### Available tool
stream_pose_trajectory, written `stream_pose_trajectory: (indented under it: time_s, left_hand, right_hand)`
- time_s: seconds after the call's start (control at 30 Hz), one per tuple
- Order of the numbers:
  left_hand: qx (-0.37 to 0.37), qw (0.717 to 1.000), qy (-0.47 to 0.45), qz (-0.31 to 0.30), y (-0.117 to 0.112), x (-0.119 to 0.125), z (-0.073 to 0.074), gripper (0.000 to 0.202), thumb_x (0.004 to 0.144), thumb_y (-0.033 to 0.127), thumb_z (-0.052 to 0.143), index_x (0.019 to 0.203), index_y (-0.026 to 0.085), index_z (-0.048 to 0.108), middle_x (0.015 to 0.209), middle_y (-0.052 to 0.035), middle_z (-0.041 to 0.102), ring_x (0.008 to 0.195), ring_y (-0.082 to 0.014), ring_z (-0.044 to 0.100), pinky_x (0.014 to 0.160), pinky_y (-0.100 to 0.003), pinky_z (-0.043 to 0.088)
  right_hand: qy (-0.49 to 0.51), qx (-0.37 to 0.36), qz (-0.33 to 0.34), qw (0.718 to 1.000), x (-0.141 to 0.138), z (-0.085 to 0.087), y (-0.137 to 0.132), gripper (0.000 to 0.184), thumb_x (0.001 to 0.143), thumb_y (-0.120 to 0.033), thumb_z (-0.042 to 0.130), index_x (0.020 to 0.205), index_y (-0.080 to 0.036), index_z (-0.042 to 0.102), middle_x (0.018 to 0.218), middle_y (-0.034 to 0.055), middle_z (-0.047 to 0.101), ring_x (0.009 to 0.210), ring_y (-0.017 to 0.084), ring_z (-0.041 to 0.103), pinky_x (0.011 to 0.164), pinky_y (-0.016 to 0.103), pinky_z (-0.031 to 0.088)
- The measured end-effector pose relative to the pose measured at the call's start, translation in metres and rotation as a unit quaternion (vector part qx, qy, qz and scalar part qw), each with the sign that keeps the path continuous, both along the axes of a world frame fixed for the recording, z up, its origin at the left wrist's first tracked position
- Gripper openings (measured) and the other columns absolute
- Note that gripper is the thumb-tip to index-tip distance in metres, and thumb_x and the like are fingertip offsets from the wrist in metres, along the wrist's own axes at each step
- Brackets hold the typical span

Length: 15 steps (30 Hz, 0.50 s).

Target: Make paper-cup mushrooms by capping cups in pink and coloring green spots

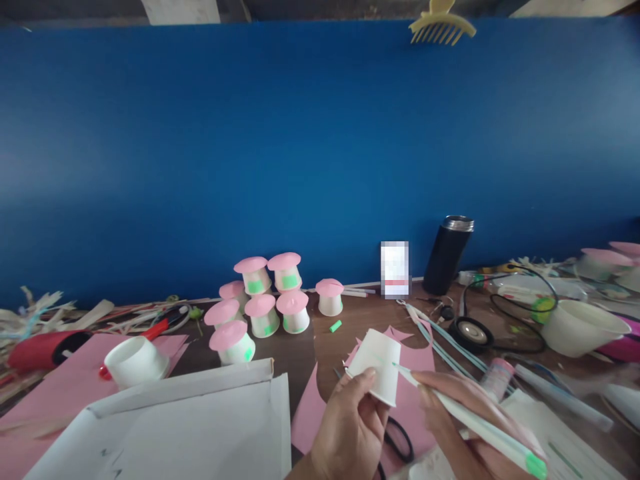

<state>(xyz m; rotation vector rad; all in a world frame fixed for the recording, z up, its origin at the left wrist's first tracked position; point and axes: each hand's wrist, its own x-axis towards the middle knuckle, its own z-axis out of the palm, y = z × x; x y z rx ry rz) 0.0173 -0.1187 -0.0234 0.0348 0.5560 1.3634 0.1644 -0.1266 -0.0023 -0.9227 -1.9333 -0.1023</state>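
My left hand (pixel 350 420) is closed around a white paper cup (pixel 383 357), held tilted with its wide rim towards me. A white marker with a green end (pixel 483 423) is gripped in my right hand (pixel 465 407). Its tip is at the cup's side, where a thin green line shows. Cut pink paper (pixel 310 413) lies beneath my hands, and dark-handled scissors (pixel 400 440) rest partly hidden on it. Just beyond is a small green cap (pixel 335 327). Several upturned cups with pink paper tops (pixel 261 313) stand at the back, some stacked and most with green patches.
A white box lid (pixel 190 427) fills the front left, beside a loose white cup (pixel 136 362) on pink paper. At the back right stand a black flask (pixel 447 257) and a bright screen (pixel 395 270). Cables (pixel 520 347) and another cup (pixel 583 328) crowd the right. A blue wall (pixel 320 147) rises behind.
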Motion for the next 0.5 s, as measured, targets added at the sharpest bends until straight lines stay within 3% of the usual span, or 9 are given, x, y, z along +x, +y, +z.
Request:
stream_pose_trajectory:
  time_s: [0.5]
  left_hand:
    - [-0.012, 1.0, -0.002, 0.005, -0.0019, 0.0011, 0.0029, 0.013, 0.076, 0.009, 0.063, 0.088, 0.015, 0.063, 0.088, -0.007, 0.071, 0.083, -0.0157, 0.067, 0.073, -0.025, 0.051]
  right_hand:
    - [-0.014, -0.006, -0.002, 1.0, -0.0017, -0.0003, 0.0016, 0.017, 0.088, -0.018, 0.052, 0.104, -0.019, 0.057, 0.092, 0.0016, 0.067, 0.084, 0.01, 0.065, 0.076, 0.02, 0.047]
